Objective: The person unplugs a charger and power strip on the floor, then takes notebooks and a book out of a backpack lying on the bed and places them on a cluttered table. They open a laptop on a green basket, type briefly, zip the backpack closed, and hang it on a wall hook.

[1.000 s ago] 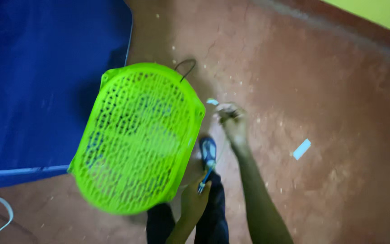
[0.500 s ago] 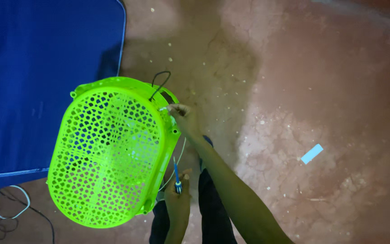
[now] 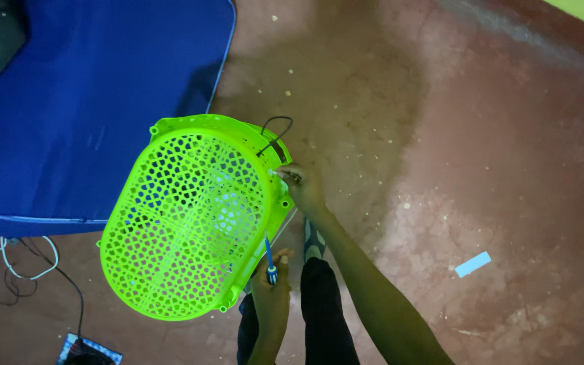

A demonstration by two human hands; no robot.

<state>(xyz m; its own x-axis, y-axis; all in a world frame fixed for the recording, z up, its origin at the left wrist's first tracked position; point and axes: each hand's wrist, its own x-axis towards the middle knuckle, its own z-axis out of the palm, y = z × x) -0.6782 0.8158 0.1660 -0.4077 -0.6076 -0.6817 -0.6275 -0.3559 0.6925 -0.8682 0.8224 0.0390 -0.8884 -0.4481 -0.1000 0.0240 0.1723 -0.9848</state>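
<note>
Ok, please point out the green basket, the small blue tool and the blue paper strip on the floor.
green basket [image 3: 184, 223], head view, on its perforated bottom.
small blue tool [image 3: 269, 255], head view, on its thin shaft.
blue paper strip [image 3: 473, 264], head view, on its middle.

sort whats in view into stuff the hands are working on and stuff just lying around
In hand:
- green perforated basket, right hand at its rim
- blue-handled tool, in the left hand
- black cord at the rim

Lying about:
- blue mat
- pale blue strip
- white cable
</note>
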